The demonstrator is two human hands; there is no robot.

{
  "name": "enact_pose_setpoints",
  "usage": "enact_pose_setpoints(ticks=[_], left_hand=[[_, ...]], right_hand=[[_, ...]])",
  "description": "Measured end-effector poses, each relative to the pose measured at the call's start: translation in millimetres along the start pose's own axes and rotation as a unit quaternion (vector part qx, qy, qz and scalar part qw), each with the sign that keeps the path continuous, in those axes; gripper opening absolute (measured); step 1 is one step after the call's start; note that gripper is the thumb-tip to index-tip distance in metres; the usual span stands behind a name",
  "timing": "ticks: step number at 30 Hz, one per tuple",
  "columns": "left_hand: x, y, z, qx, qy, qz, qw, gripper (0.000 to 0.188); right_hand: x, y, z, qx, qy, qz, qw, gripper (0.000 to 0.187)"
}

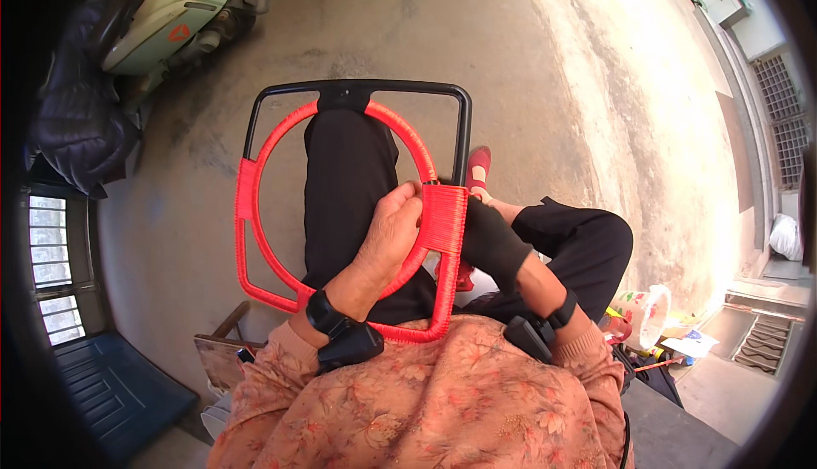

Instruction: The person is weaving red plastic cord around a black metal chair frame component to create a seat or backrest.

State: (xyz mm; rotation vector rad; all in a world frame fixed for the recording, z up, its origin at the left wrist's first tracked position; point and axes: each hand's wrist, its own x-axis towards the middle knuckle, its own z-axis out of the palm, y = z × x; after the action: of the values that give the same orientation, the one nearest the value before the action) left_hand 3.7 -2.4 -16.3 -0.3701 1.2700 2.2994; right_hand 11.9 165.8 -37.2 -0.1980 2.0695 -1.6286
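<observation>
A squarish metal frame [466,128] with a ring inside it rests across my lap. Its far part is bare black; red cord covers the ring [271,147] and the near part. At the right side, a wide band of tightly wound red cord [444,214] joins ring and frame. My bare left hand [396,224] is closed on the frame at that band's inner edge. Along its outer edge is my right hand [495,243] in a black glove, fingers curled and partly hidden by the frame; what they hold is not visible.
A light green scooter [174,22] stands at the far left beside a dark padded jacket [85,133]. At the near left is a dark blue plastic seat [128,392]. A white patterned bucket [648,316] and loose items sit at my right, near a floor grate [760,340].
</observation>
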Motion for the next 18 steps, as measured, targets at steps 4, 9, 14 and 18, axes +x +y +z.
enact_pose_setpoints(ticks=[4,9,14,18], left_hand=[[0,-2,0,0.129,0.047,0.071,0.988,0.014],[-5,1,8,0.303,0.189,0.339,0.870,0.013],[-18,12,13,0.442,0.180,0.549,0.686,0.016],[-21,10,17,0.396,0.118,0.563,0.716,0.020]], right_hand=[[30,13,-11,-0.034,0.005,-0.106,0.994,0.047],[28,-13,-32,0.192,0.288,-0.088,0.934,0.071],[9,-50,-19,-0.192,0.255,-0.305,0.897,0.062],[17,-58,2,-0.179,0.176,-0.329,0.911,0.052]])
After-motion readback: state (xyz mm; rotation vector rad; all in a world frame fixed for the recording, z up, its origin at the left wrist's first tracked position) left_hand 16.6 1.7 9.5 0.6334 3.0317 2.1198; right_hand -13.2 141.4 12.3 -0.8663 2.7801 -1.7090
